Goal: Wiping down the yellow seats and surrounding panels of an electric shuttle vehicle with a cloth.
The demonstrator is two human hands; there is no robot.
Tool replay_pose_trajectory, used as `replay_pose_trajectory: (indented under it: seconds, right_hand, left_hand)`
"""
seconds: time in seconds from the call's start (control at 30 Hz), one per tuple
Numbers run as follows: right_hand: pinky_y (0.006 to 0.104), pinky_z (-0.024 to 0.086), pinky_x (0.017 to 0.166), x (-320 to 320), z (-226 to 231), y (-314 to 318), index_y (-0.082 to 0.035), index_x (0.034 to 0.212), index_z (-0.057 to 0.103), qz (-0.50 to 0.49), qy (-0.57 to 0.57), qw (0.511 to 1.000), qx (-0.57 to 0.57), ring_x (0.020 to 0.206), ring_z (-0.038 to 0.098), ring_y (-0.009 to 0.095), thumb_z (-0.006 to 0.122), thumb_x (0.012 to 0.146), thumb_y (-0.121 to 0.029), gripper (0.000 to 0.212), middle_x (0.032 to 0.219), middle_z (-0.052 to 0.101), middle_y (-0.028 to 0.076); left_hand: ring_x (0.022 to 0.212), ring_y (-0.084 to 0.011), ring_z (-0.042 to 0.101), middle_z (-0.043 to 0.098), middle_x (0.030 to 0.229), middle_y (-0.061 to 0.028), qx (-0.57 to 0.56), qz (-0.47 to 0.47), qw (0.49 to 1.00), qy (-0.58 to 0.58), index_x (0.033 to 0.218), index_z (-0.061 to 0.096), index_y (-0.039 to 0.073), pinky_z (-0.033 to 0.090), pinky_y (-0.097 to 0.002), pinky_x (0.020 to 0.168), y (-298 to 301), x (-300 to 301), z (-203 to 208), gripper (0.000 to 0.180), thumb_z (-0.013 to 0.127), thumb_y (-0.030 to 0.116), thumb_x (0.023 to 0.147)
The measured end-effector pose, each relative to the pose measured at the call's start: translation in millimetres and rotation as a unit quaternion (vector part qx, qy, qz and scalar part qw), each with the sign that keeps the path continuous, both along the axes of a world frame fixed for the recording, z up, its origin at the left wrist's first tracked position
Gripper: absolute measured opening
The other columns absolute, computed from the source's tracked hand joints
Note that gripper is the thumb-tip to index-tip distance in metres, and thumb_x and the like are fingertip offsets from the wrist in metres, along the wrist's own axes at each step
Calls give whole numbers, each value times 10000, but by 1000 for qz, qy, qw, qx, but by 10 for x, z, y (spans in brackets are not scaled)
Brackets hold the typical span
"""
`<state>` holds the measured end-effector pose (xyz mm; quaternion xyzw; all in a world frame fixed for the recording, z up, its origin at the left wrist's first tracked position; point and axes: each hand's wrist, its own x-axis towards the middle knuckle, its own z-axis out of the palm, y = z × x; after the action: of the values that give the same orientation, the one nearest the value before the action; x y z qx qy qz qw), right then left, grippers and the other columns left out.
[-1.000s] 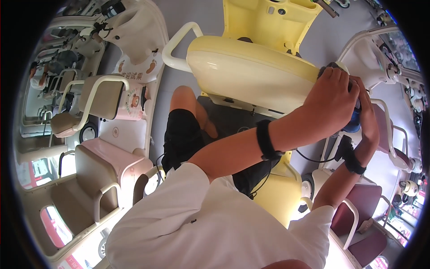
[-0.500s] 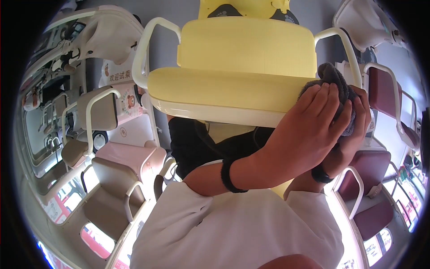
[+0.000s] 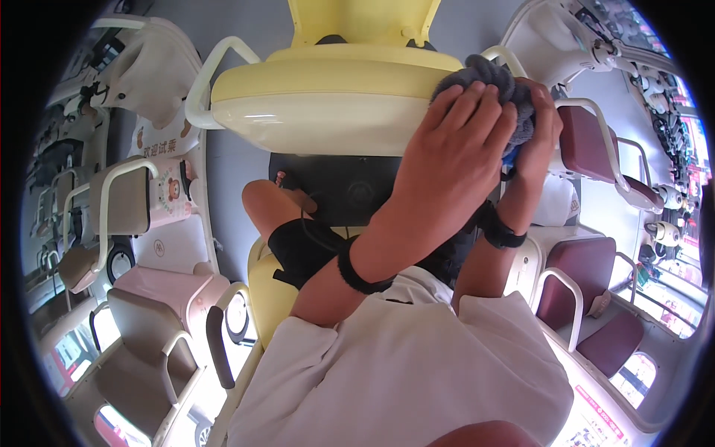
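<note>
Both hands are gathered at the right end of a long seat cushion (image 3: 320, 112), and I read the layout from the left. First comes a cream side rail (image 3: 197, 89), curving out beside the cushion's left end. The cushion itself, yellow above and cream below, has its long axis running left to right across my view, so nearly all its length lies to the left of the hands. At its right end I have the left hand (image 3: 458, 145), fingers bent and slightly spread over a bunched grey cloth (image 3: 482, 74); I see its back, not its palm. The cloth looks to be against the cushion's right end. Beyond it, the right hand (image 3: 538, 134) curls its fingers round the cloth's right side. Both have hold of it, part-closed, though I can't tell how firmly. I judge the left hand nearer to the cushion's length, with the right one outermost. Something blue (image 3: 510, 155) shows beneath the cloth, too hidden for me to name.
</note>
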<state>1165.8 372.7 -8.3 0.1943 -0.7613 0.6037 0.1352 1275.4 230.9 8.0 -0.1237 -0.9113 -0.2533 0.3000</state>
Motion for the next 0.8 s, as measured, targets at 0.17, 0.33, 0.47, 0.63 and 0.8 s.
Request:
replay_pose_trajectory:
  seconds: [0.17, 0.33, 0.47, 0.63, 0.8]
  right_hand:
    - [281, 436, 690, 99, -152, -42, 51, 1024, 668, -9, 21, 999, -41, 714, 512, 123, 424, 1043, -243, 382, 754, 595, 56]
    - [260, 434, 637, 4, -278, 107, 28, 1070, 682, -15, 70, 991, -109, 686, 499, 93, 451, 1048, -232, 349, 734, 604, 41]
    - [287, 488, 687, 144, -295, 243, -7, 1092, 696, -117, 154, 978, -76, 724, 601, 121, 555, 997, -108, 198, 847, 696, 90]
    - [338, 531, 690, -310, -745, 829, -118, 1036, 735, -148, 246, 948, 139, 778, 661, 269, 652, 874, -74, 187, 903, 685, 91]
    - [366, 551, 714, -433, -1050, 1325, -172, 970, 764, -189, 212, 930, 234, 852, 675, 277, 645, 826, -47, 225, 1029, 675, 49]
  left_hand:
    - [1291, -330, 464, 507, 1367, -166, -106, 52, 993, -30, 1359, 476, 44, 350, -439, 1116, 103, 147, 41, 666, 770, 199, 781]
    - [1302, -336, 459, 497, 1386, -175, -145, 61, 987, -15, 1381, 456, 37, 348, -434, 1121, 262, 37, 116, 700, 780, 157, 772]
    - [1322, -341, 439, 489, 1398, -186, -203, 60, 977, 6, 1397, 440, 29, 332, -436, 1126, 399, -114, 75, 745, 782, 84, 738]
    - [1202, -288, 515, 605, 1237, -146, -304, 40, 951, 48, 1163, 652, 28, 351, -411, 1082, 759, -590, -108, 451, 751, 150, 740]
    - [922, -265, 619, 683, 949, -114, -425, -6, 896, -130, 924, 722, 56, 387, -401, 971, 1353, -926, -599, 208, 676, 218, 801]
